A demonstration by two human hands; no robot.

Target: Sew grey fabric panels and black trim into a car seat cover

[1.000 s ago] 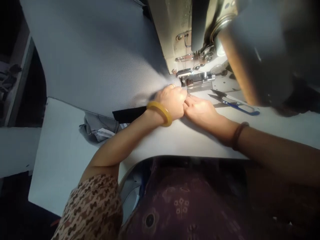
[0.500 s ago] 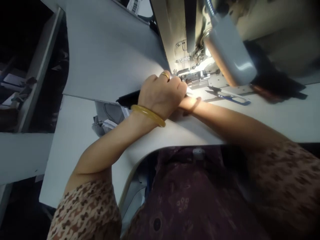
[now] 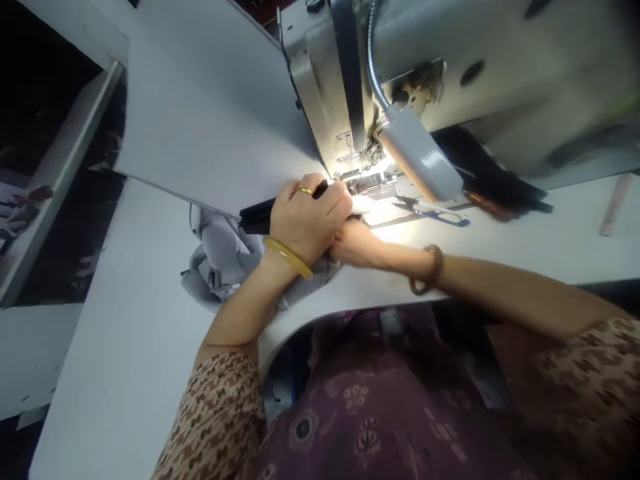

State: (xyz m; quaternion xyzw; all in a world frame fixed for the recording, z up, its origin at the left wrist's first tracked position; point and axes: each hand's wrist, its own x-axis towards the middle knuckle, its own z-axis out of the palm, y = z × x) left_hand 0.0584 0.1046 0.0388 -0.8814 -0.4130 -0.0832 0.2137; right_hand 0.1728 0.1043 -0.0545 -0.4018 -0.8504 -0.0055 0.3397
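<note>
My left hand, with a ring and a yellow bangle, is closed just left of the sewing machine's needle area. Its fingers curl downward, and whatever they grip is hidden. My right hand crosses beneath it, its fingers out of sight behind the left hand. Bunched grey cloth lies below and left of both hands. A small white piece shows beside the left knuckles, close to the presser foot. A black strip sits at the left wrist's far side.
Thread snips lie on the machine bed right of my hands. A lamp on a bendable neck hangs over them. A grey panel stretches to the left of the machine head, over the white table.
The view has shifted, so the machine and snips appear further left and lower. My right hand has drawn toward the left under the left hand, and more grey cloth shows beside them.
</note>
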